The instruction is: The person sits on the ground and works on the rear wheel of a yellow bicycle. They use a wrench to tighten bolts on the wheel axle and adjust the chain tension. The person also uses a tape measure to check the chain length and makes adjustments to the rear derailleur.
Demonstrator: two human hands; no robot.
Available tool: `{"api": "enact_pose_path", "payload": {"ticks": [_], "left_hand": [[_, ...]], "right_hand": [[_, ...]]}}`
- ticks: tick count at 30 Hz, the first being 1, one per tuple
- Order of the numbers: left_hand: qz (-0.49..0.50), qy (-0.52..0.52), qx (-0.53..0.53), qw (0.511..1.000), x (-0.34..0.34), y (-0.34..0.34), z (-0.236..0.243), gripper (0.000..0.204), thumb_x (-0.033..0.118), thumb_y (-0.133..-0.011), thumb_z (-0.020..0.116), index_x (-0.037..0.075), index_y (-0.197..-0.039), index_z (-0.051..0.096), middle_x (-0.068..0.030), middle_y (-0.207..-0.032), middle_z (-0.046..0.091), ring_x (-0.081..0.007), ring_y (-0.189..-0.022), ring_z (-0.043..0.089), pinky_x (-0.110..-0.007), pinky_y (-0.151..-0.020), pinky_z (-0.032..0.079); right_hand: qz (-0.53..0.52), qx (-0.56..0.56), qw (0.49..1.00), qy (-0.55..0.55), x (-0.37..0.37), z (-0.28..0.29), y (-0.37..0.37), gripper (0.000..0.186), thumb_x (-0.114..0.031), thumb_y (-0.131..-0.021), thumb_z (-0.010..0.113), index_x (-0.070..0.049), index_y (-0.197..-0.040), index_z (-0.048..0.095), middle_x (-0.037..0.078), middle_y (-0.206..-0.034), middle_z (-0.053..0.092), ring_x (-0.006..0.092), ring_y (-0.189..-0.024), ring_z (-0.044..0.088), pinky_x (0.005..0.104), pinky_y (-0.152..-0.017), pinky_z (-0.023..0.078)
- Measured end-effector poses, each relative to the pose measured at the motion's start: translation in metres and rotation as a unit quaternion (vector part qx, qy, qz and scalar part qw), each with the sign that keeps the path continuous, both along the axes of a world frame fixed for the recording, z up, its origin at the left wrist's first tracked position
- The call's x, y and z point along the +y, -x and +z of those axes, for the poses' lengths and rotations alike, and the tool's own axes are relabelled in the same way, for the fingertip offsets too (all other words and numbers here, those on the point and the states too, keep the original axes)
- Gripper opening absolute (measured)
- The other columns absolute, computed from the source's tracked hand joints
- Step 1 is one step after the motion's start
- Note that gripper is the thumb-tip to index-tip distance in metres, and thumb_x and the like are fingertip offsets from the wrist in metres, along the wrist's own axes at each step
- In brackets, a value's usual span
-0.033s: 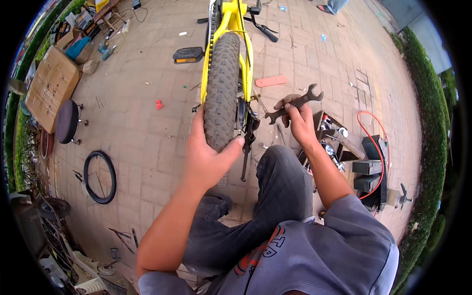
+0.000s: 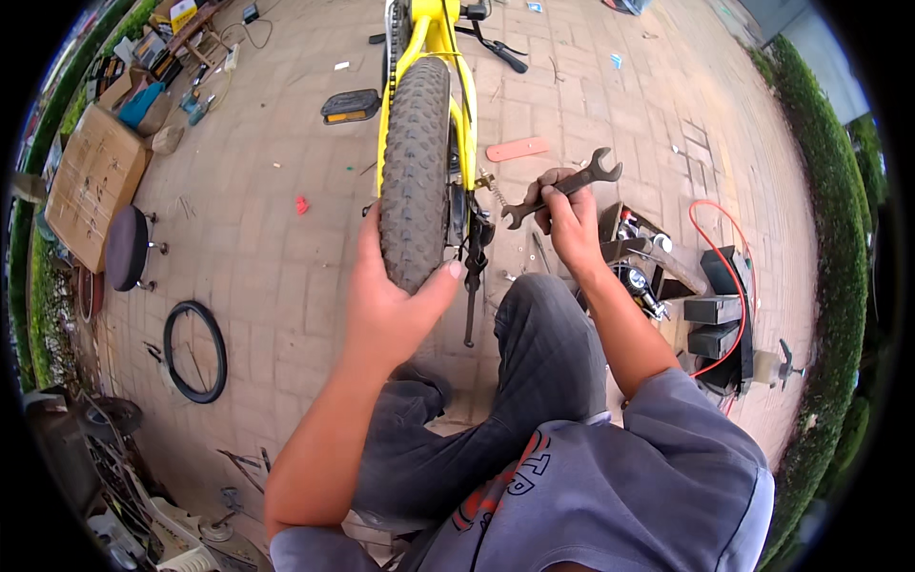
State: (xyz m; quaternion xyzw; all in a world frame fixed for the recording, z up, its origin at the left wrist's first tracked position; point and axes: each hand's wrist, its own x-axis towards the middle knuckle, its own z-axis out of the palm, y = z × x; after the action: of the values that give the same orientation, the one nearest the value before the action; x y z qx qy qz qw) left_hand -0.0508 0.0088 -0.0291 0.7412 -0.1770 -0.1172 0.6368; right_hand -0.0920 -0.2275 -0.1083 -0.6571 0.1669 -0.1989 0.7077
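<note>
A knobbly black tyre point(image 2: 416, 172) on a yellow bicycle frame point(image 2: 417, 40) stands upright in front of me. My left hand point(image 2: 396, 291) is wrapped round the near end of the tyre, thumb on its right side and fingers on its left. To the right of the wheel, my right hand point(image 2: 570, 217) grips a dark open-ended spanner point(image 2: 570, 188) by its middle, with both jaws showing. Near its left jaw is a small spring on a rod point(image 2: 494, 188) beside the wheel. Dark metal parts point(image 2: 477, 255) hang at the hub's right side. The fingertips on the tyre's left side are partly hidden.
A flat pink strip point(image 2: 518, 149) lies beyond the spanner. On the right stand an open toolbox point(image 2: 620, 253), dark boxes point(image 2: 715, 310) and an orange hose point(image 2: 742, 276). To the left are a round stool point(image 2: 127, 248), a loose tyre point(image 2: 168, 353) and a cardboard box point(image 2: 100, 186).
The bicycle and both hands sit slightly further left in the picture, and the ground has shifted a little as well. Both grips look the same.
</note>
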Motion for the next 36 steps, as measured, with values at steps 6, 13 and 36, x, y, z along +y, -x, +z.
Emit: {"api": "enact_pose_path", "payload": {"ticks": [6,13,36], "left_hand": [[0.009,-0.014,-0.01,1.0,0.005,0.012,-0.01,0.077,0.01,-0.073,0.07,-0.006,-0.136,0.028,-0.0146,-0.121,0.048,-0.0197,-0.109,0.049,-0.034,-0.094,0.04],[0.005,0.017,0.006,1.0,0.004,0.014,-0.009,0.075,0.006,-0.074,0.068,-0.005,-0.136,0.028,-0.0117,-0.121,0.047,-0.018,-0.108,0.048,-0.032,-0.094,0.039],[0.02,-0.002,0.006,1.0,0.004,0.017,-0.011,0.074,0.005,-0.073,0.069,-0.007,-0.133,0.028,-0.0104,-0.102,0.055,-0.0153,-0.088,0.055,-0.03,-0.079,0.046]], "right_hand": [[-0.046,-0.115,0.991,-0.042,0.014,-0.006,-0.019,0.011,-0.012,-0.094,0.046,-0.004,-0.087,0.049,0.002,-0.069,0.051,0.0069,-0.051,0.046,0.0216,-0.046,0.037],[0.051,-0.009,0.998,0.037,0.004,-0.011,-0.043,0.018,-0.018,-0.094,0.048,-0.001,-0.088,0.049,0.003,-0.068,0.053,0.0084,-0.054,0.049,0.0251,-0.05,0.04],[0.191,0.125,0.973,0.026,-0.023,0.001,-0.073,0.028,-0.027,-0.094,0.054,0.001,-0.092,0.053,0.005,-0.069,0.058,0.0114,-0.05,0.054,0.0263,-0.047,0.045]]}}
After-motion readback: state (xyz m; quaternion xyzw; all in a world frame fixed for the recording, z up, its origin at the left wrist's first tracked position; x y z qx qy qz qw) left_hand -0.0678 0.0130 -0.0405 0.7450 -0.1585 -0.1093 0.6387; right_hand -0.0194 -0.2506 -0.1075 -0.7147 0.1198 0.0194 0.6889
